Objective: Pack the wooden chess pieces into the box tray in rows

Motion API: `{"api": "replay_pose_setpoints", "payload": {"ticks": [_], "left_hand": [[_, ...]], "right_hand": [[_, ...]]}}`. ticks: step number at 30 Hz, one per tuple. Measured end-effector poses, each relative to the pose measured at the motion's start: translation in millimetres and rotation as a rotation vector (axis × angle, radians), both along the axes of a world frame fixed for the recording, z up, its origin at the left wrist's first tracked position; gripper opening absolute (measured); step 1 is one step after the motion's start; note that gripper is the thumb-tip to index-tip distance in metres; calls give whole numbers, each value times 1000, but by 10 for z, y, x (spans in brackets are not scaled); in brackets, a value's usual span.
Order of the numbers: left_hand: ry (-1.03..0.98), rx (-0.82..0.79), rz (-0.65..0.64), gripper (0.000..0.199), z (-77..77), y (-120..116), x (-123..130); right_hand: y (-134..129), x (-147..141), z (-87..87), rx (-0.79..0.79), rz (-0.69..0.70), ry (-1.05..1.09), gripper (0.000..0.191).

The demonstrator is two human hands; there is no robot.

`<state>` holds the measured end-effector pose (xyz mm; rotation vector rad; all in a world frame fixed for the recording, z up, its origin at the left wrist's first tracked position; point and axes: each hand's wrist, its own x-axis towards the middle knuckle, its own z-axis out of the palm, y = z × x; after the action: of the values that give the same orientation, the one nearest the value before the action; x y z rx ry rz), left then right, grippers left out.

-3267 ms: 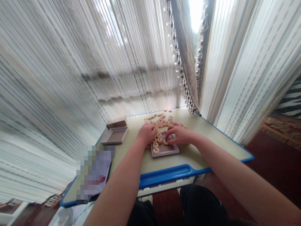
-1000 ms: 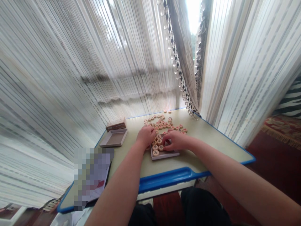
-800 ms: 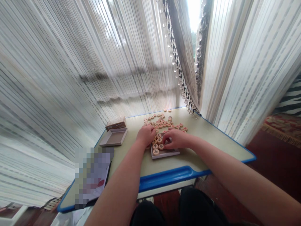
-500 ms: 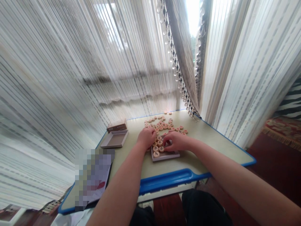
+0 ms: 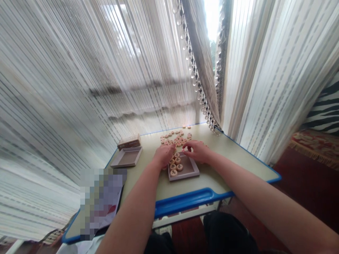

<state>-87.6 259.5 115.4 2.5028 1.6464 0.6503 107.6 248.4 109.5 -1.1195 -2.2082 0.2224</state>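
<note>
A shallow open box tray point(image 5: 189, 174) lies on the desk with several round wooden xiangqi pieces point(image 5: 179, 167) laid flat in its left part, black characters upward. My left hand point(image 5: 164, 155) is at the tray's far left corner, fingers bent and close together; what lies under them is hidden. Beyond the tray's far edge is my right hand point(image 5: 197, 151), thumb and forefinger curved and apart. A small red-marked piece point(image 5: 183, 150) shows by those fingertips, not clearly gripped. More loose pieces point(image 5: 179, 144) spread over the desk past both hands.
At the left of the desk point(image 5: 225, 176) lie a second shallow box part point(image 5: 127, 157), a brown box point(image 5: 129, 141) and a partly blurred dark-edged tablet-like thing point(image 5: 116, 192). String curtains point(image 5: 148, 70) hang behind. A blue trough point(image 5: 185, 201) runs along the near edge.
My right hand has moved out of the tray, away from me to its far edge, leaving the pieces in the tray in place. My left hand stays about where it was. The view shifts slightly.
</note>
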Motion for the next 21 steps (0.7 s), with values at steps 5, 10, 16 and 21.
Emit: {"api": "replay_pose_setpoints", "payload": {"ticks": [5,10,16,21], "left_hand": [[23,-10,2,73,8,-23,4],[80,-16,0,72,17,-48,4],[77,-66,20,73,-16,-23,4],[108,-61,30,75,-27,-4,4]], "right_hand": [[74,22,-36,7,-44,-14,18],[154,32,-83,25,-137,105,38],[160,47,-69,66,-105,108,24],[134,55,-36,113,-148,136,23]]}}
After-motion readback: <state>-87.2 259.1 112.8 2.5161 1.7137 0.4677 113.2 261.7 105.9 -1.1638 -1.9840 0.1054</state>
